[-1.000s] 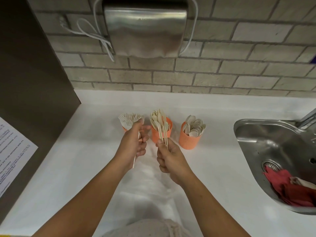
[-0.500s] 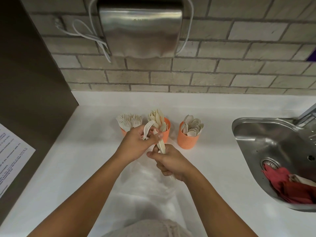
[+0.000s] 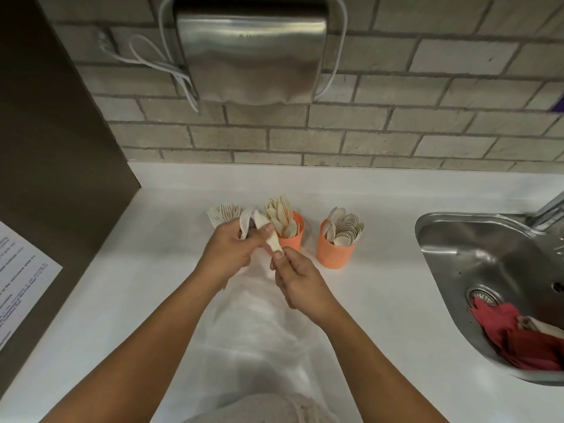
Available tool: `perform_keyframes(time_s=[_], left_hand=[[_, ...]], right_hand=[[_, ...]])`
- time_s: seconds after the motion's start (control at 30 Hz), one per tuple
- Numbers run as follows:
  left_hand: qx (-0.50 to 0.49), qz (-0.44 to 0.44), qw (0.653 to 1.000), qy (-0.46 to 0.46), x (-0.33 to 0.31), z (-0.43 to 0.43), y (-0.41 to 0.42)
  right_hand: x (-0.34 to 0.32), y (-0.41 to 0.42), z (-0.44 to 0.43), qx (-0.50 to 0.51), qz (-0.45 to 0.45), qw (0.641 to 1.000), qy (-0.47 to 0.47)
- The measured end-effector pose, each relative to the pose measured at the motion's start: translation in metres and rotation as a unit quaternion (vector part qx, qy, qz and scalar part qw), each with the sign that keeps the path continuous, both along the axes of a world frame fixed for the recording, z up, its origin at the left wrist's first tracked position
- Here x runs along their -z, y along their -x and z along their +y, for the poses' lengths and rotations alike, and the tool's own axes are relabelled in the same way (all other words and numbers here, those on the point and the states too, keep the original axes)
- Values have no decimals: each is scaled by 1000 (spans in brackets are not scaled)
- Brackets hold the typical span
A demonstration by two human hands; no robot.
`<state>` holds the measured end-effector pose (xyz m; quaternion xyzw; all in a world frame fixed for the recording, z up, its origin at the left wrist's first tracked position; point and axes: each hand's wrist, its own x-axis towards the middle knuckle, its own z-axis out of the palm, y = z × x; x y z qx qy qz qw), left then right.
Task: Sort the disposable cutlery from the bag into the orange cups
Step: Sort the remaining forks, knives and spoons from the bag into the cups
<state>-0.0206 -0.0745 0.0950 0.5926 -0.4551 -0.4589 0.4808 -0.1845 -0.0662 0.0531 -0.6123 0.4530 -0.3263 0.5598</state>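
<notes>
Three orange cups stand in a row on the white counter (image 3: 381,300). The left cup is hidden behind my left hand; only its forks (image 3: 222,212) show. The middle cup (image 3: 293,234) holds knives and the right cup (image 3: 335,251) holds spoons. My left hand (image 3: 232,251) grips a few pale cutlery pieces (image 3: 247,222) just in front of the left and middle cups. My right hand (image 3: 297,277) pinches the lower end of a pale cutlery piece (image 3: 272,242) that both hands touch. A clear plastic bag (image 3: 259,331) lies flat on the counter under my forearms.
A steel sink (image 3: 488,257) with red cloth (image 3: 518,337) in it sits at the right. A metal dispenser (image 3: 250,53) hangs on the brick wall above the cups. A dark panel with a paper notice (image 3: 21,279) borders the left.
My hands came together from being apart near the cups. The left hand now holds pieces beside the knife cup, and the right hand has slid down to pinch the end of one piece.
</notes>
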Motion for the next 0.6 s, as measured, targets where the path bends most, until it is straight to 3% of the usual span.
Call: perform_keyframes(time_s=[0.13, 0.23, 0.3, 0.43, 0.6], left_hand=[[10, 87, 995, -39, 4, 4, 10], [-1, 96, 995, -29, 5, 5, 10], [2, 96, 995, -16, 2, 5, 8], [34, 39, 999, 5, -2, 4, 8], [94, -62, 993, 42, -9, 3, 17]], right_hand=[[-1, -6, -3, 0, -25, 1000, 13], [-3, -1, -9, -30, -11, 999, -29], [-8, 2, -15, -7, 1, 999, 35], [-29, 5, -37, 81, 14, 983, 165], [-55, 10, -53, -26, 65, 983, 172]])
